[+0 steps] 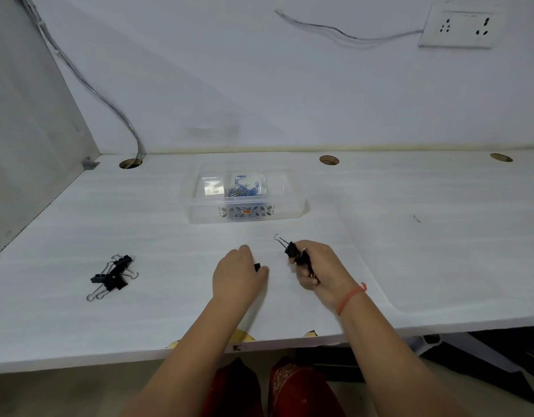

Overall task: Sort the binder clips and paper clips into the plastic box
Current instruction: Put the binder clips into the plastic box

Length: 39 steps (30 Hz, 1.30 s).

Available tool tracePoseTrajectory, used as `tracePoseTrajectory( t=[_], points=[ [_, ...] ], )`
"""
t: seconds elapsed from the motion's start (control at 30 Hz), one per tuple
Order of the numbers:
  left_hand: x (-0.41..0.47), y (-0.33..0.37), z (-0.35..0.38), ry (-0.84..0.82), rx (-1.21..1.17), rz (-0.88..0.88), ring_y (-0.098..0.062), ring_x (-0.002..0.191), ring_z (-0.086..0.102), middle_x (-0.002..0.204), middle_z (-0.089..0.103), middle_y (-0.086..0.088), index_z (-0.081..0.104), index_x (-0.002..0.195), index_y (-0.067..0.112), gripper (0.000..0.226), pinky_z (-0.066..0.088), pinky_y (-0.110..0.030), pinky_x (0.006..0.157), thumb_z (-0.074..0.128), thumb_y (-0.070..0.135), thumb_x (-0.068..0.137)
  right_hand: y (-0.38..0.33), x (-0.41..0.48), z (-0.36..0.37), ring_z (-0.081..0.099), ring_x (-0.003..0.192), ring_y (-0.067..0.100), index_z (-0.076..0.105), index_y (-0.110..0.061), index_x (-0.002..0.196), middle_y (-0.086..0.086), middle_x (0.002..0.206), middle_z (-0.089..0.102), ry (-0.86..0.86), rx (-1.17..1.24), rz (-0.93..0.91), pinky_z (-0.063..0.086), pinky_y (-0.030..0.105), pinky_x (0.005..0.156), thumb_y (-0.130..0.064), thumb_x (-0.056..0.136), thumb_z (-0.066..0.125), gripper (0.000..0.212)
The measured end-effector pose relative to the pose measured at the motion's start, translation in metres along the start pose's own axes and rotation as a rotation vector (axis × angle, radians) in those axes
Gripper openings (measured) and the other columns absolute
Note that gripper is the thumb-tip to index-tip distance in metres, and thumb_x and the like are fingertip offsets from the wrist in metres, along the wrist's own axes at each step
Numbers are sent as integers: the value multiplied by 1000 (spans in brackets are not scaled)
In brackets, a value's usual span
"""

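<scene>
A clear plastic box [199,212] with compartments stands at the middle back of the white table. Blue paper clips [243,188] lie in its middle compartment. Several black binder clips [113,275] form a pile at the left of the table. My left hand [238,275] rests on the table in front of the box, fingers closed on a small black binder clip [257,267] that is mostly hidden. My right hand [316,266] grips a bunch of black binder clips [291,249]; one wire handle sticks out toward the box.
The white table [410,251] has cable holes along its back edge, one with cables [94,88] running up the wall. A wall socket [462,27] sits at the top right. A grey partition [25,130] closes the left side. The table's front edge runs near my forearms.
</scene>
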<state>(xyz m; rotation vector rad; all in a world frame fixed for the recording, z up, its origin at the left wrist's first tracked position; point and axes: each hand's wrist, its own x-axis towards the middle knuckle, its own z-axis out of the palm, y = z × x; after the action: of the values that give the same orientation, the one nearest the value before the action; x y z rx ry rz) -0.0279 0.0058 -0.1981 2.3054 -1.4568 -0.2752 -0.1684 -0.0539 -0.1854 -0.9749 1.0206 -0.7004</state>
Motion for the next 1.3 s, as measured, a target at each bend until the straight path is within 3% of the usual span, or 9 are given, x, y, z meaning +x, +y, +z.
tracePoseTrajectory(
  t=[0.1,0.2,0.4,0.5,0.67,0.87,1.13,1.23,1.3],
  points=[
    [1,3,1,10,28,20,-22,73,46,69,43,0,45,81,8,15,30,-29,55,49,23,84,3,2,-4,34,38,8,59,-14,72,2,64,52,-185,296,114,20,13,31,-22,89,47,22],
    [1,5,-6,-64,-178,-77,-20,69,49,73,59,-4,54,82,7,18,32,-25,51,50,25,83,6,6,-7,37,37,9,58,-15,69,4,62,54,-175,422,136,23,12,29,-43,93,45,40],
    [2,8,-27,-360,-1525,-735,-17,48,40,60,48,-10,55,75,1,26,27,-14,36,33,10,84,0,6,4,53,42,10,54,-14,60,2,62,52,-128,639,270,33,13,29,-45,85,61,40],
    [2,12,-25,-374,-1842,-887,-18,58,46,73,51,-16,52,78,-1,27,35,-13,36,32,12,90,-1,7,15,57,41,13,51,-11,63,2,59,52,4,899,264,42,14,33,-30,85,65,32],
    [17,24,-30,-244,-1980,-914,-18,68,50,84,49,-14,52,79,0,29,41,-20,59,34,14,97,-24,9,29,58,58,17,51,-5,71,10,70,54,142,1040,175,51,17,41,-22,91,59,27],
    [78,60,-64,-114,-1971,-708,-15,57,43,73,48,-8,53,76,4,29,33,-24,52,35,19,92,-92,31,38,46,55,12,50,-9,70,3,66,47,172,919,47,36,14,37,-39,94,49,38],
    [173,97,-69,-165,-1748,-575,-20,61,47,76,50,-12,55,89,-1,52,39,-27,58,33,47,95,-161,110,42,47,67,16,59,-11,88,6,83,50,263,141,-157,39,29,66,-50,97,29,50],
    [189,98,-53,-265,-1558,-526,-30,101,56,116,55,-22,53,113,-7,79,44,-37,92,24,62,91,-157,131,39,50,117,23,45,-10,135,11,133,50,184,-187,-81,35,34,97,-60,94,22,69],
    [192,97,-47,-313,-1455,-496,-27,137,34,146,39,-19,42,132,-9,87,25,-38,113,18,63,92,-150,139,40,31,139,27,28,-13,147,11,149,37,137,-280,-5,22,41,113,-60,94,20,71]
  ],
)
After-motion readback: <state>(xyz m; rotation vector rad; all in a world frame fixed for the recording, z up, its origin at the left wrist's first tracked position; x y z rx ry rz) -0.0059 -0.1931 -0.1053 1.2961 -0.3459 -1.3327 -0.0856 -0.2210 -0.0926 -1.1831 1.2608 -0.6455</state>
